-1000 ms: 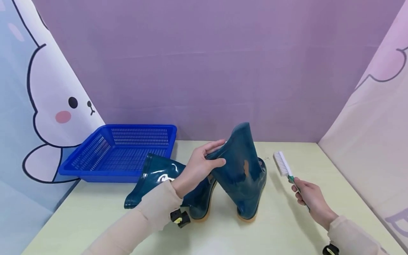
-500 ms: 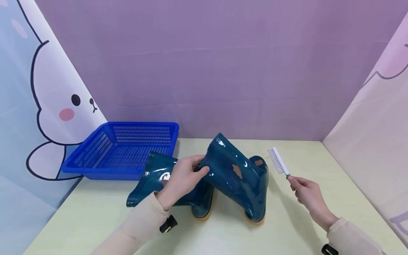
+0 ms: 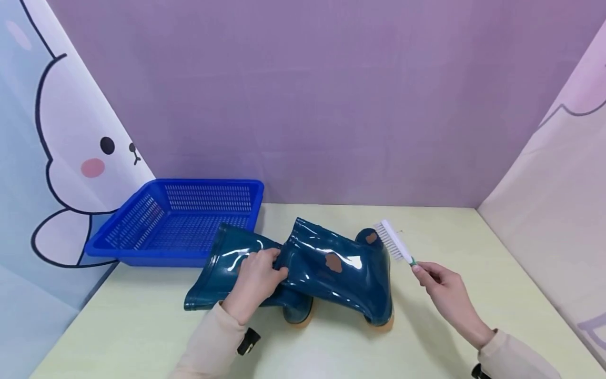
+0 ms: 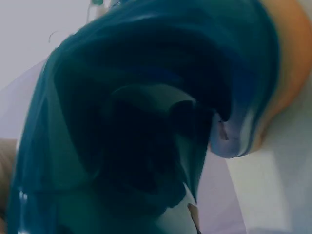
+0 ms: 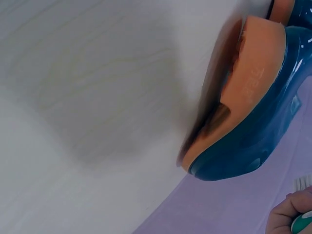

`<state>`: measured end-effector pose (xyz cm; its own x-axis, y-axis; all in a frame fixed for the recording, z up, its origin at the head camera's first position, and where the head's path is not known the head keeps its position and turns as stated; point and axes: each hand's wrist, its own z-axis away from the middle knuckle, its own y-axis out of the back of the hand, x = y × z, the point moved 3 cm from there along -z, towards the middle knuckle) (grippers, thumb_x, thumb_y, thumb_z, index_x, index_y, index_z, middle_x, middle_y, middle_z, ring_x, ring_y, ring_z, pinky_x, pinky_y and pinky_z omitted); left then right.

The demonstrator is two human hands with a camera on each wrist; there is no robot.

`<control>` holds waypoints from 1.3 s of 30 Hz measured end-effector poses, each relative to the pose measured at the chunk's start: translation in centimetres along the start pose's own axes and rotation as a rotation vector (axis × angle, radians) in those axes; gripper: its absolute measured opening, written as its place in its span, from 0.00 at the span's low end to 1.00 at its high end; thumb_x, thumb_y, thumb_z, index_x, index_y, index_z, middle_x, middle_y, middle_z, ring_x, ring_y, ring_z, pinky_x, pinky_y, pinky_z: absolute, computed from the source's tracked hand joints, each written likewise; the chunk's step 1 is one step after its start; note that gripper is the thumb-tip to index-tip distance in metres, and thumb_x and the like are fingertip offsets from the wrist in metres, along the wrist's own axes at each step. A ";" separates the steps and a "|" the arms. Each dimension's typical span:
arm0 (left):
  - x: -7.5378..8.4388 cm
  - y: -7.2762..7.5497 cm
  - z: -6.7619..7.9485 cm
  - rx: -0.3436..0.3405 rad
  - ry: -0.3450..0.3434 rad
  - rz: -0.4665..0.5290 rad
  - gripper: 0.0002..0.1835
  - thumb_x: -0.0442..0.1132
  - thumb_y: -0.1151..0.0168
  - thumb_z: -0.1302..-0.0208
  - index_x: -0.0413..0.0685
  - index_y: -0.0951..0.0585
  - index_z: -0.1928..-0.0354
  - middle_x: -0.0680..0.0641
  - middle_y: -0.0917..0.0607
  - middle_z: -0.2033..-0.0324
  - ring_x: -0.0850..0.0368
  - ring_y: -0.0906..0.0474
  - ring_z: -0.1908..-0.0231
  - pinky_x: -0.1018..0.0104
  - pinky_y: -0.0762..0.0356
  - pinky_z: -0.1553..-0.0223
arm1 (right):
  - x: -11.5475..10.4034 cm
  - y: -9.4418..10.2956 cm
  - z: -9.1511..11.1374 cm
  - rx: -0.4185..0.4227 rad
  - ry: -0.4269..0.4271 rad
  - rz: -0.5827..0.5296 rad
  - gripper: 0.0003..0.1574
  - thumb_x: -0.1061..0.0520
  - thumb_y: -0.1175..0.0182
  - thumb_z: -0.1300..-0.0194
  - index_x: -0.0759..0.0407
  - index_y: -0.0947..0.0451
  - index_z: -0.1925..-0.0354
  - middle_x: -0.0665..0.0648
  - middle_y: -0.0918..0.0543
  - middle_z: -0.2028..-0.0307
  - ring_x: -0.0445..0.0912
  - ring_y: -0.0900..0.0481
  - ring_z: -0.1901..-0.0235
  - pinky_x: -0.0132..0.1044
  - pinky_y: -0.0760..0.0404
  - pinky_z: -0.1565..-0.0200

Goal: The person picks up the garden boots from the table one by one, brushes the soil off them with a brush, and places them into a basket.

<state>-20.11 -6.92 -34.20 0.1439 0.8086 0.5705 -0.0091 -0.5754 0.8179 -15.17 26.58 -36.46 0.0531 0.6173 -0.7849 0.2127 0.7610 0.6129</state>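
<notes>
Two glossy dark teal rain boots with tan soles lie on their sides. My left hand grips the top edge of the right-hand rain boot, whose shaft leans over the other rain boot. Brown patches mark the shaft and toe of the gripped boot. My right hand holds a white-headed scrub brush by its green and white handle, bristles facing left close to the boot's toe; whether they touch it cannot be told. In the right wrist view the tan sole shows plainly.
A blue plastic basket stands at the back left, just behind the left boot. The pale yellow table is bounded by a purple backdrop behind and printed cloth panels on both sides.
My left hand has lowered the boot's shaft leftward from upright until it lies sideways, turning its patched side upward. The brush has moved left, nearer the boot.
</notes>
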 end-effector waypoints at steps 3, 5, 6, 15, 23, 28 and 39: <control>-0.1 0.1 -0.4 -0.006 0.019 -0.010 0.23 0.38 0.38 0.46 0.35 0.24 0.48 0.39 0.17 0.60 0.56 0.24 0.76 0.65 0.23 0.76 | -0.3 -0.4 0.1 -0.017 0.011 0.014 0.27 0.43 0.51 0.34 0.65 0.24 0.52 0.51 0.27 0.75 0.38 0.35 0.80 0.31 0.33 0.79; -0.4 0.1 -0.5 -0.031 0.048 0.018 0.24 0.39 0.38 0.46 0.35 0.25 0.47 0.39 0.18 0.59 0.54 0.23 0.73 0.63 0.22 0.74 | -0.5 -0.6 0.3 -0.030 0.013 0.018 0.27 0.44 0.50 0.34 0.65 0.25 0.52 0.52 0.26 0.75 0.38 0.35 0.80 0.31 0.34 0.80; -0.6 0.1 -0.6 -0.045 0.062 0.042 0.24 0.39 0.38 0.46 0.35 0.25 0.47 0.39 0.18 0.57 0.52 0.21 0.70 0.60 0.20 0.71 | -0.5 -0.8 0.4 -0.037 0.015 0.024 0.27 0.44 0.50 0.34 0.65 0.25 0.51 0.52 0.26 0.74 0.37 0.35 0.80 0.30 0.34 0.80; -3.0 0.4 1.3 -0.088 0.119 0.355 0.26 0.41 0.39 0.42 0.40 0.28 0.42 0.38 0.22 0.49 0.47 0.22 0.52 0.54 0.23 0.54 | -1.4 -1.6 1.4 -0.064 0.052 0.060 0.24 0.47 0.48 0.35 0.63 0.24 0.50 0.55 0.25 0.74 0.37 0.35 0.79 0.30 0.35 0.78; -4.1 0.0 2.0 -0.028 0.083 0.509 0.23 0.40 0.37 0.44 0.42 0.25 0.45 0.41 0.19 0.53 0.50 0.19 0.55 0.59 0.21 0.56 | -2.4 -2.4 1.6 -0.055 0.159 0.105 0.20 0.49 0.44 0.37 0.60 0.22 0.52 0.50 0.34 0.81 0.37 0.40 0.83 0.29 0.38 0.82; -4.3 -0.4 1.9 -0.013 0.062 0.561 0.23 0.41 0.37 0.44 0.43 0.24 0.46 0.42 0.18 0.54 0.51 0.19 0.56 0.60 0.21 0.57 | -2.7 -2.8 1.4 -0.056 0.195 0.116 0.19 0.51 0.43 0.38 0.61 0.22 0.53 0.53 0.23 0.75 0.36 0.37 0.82 0.28 0.37 0.81; -4.4 -0.7 2.1 -0.015 0.061 0.585 0.24 0.42 0.38 0.43 0.43 0.25 0.45 0.41 0.19 0.52 0.49 0.19 0.55 0.58 0.21 0.56 | -3.8 -4.1 0.9 -0.014 0.301 0.124 0.16 0.54 0.37 0.44 0.61 0.19 0.58 0.56 0.16 0.66 0.35 0.30 0.77 0.27 0.31 0.77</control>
<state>-18.65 -10.33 -37.44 0.0535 0.3631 0.9302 -0.0843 -0.9266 0.3665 -15.34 20.86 -36.08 -0.2132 0.7353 -0.6433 0.2091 0.6775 0.7052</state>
